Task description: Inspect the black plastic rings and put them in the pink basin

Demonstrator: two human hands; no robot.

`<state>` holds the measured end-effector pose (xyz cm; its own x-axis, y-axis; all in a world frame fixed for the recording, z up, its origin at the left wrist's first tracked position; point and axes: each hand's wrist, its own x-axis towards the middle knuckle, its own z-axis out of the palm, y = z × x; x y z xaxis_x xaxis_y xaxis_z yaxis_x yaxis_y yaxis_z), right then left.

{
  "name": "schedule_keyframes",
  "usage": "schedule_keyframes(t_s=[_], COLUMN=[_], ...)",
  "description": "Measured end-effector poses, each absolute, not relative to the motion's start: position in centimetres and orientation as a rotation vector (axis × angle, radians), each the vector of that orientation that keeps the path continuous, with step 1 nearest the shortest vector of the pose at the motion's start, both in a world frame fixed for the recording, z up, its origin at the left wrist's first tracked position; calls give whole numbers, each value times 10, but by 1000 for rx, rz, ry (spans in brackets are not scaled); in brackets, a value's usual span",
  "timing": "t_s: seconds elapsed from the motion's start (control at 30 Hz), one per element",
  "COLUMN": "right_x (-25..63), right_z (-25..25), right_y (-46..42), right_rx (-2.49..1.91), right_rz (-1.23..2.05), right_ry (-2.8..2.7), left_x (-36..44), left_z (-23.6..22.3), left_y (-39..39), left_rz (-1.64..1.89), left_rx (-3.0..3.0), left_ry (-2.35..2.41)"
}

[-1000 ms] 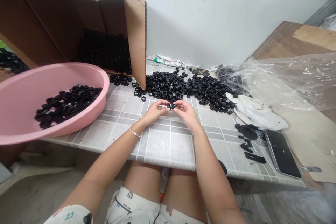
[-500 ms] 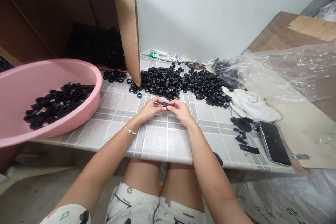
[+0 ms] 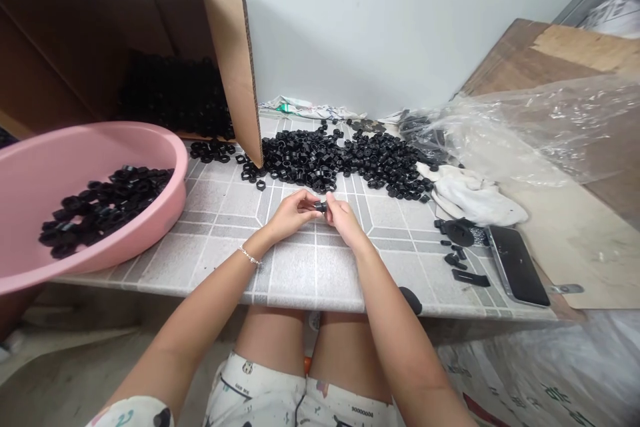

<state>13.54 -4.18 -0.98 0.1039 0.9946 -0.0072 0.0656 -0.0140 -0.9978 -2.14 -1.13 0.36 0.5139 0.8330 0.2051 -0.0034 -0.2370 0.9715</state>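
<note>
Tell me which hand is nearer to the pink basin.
Left. The left hand is over the table, to the right of the pink basin and apart from it; the right hand is farther off, beyond the left hand.

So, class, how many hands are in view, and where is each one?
2: the left hand and the right hand, both at one small black piece, just in front of the black heap.

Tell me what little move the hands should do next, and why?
Maybe the right hand should gently twist the black part. The left hand pinches one side of it and the right hand holds the other, so one could steady it while the other turns.
</note>
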Motion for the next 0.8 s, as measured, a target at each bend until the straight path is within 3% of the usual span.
schedule_keyframes(t_s=[0.1,0.33,0.8], right_x=[137,135,127], right_z=[-9,-1,-2], right_y=[-41,-45,-48], right_rx=[-1239,-898,-861], right_rz=[1109,1452,1408], right_ry=[-1030,-951,-942], left_x=[-23,-30,-30], left_z=[3,6,5], left_y=[-9,-4,-3], left_rz=[949,1076,1040], left_rx=[1558,1413,1429], left_ry=[787,830,788])
